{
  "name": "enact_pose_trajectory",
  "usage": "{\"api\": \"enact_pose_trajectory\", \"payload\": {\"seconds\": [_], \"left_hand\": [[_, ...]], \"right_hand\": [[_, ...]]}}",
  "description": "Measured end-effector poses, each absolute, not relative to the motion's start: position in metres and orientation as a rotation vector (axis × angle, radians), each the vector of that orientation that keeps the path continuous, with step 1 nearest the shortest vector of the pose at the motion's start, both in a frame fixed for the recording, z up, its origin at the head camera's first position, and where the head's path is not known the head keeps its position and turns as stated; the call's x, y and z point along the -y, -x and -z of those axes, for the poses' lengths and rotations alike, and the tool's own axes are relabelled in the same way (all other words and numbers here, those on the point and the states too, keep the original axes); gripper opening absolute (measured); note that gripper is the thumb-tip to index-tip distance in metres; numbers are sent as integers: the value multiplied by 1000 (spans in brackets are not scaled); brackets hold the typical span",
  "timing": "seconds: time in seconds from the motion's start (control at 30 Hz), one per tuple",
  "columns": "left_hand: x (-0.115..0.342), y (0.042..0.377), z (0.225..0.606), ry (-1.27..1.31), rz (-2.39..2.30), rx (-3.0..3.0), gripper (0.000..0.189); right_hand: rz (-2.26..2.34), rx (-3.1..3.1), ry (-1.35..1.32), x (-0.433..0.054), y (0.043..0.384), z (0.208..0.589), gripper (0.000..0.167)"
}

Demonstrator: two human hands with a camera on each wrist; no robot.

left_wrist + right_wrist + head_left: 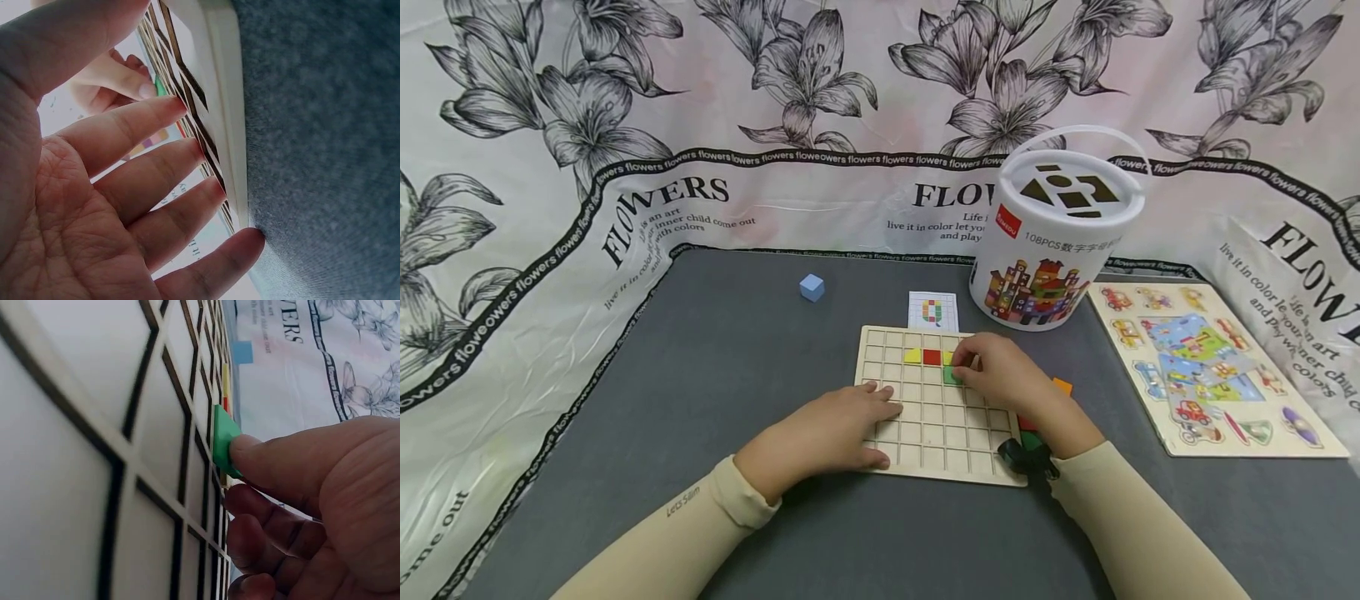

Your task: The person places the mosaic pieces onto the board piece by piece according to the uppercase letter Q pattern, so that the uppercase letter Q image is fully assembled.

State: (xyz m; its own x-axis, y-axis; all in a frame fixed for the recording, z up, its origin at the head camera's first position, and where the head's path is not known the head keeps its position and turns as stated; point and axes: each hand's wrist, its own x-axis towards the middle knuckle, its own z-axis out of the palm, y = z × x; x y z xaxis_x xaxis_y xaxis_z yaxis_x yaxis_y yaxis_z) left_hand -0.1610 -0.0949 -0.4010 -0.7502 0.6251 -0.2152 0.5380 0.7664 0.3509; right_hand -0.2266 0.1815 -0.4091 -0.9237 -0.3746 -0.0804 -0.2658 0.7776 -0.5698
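A grey tabletop [662, 375] carries a wooden grid board [925, 435], its left edge touched by the spread, straight fingers of the left hand [823, 429]. The right hand [1006, 375], beside a row of yellow and red tiles [931, 357], pinches a green tile [951, 377] just below the row's right end.

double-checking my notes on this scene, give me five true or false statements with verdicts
1. The right hand pinches a green tile. True.
2. The left hand holds the blue cube. False: it touches the grid board; the cube sits on the table.
3. On the grid board, a red tile sits between two yellow tiles. True.
4. The bucket lies on its side. False: it stands upright.
5. The pattern card lies at the grid board's far edge. True.
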Motion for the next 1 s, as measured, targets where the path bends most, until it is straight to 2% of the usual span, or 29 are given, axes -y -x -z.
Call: {"api": "enact_pose_trajectory", "payload": {"seconds": [0.5,0.73,1.0], "left_hand": [[93,159,403,-883,-392,-2627,68],[97,154,403,-860,-401,-2631,69],[95,158,399,-865,-410,-2634,69]], "right_hand": [[816,-2772,476,-188,224,407,7],[795,-2820,403,-224,219,398,13],[704,-2826,575,-266,193,403,17]]}}
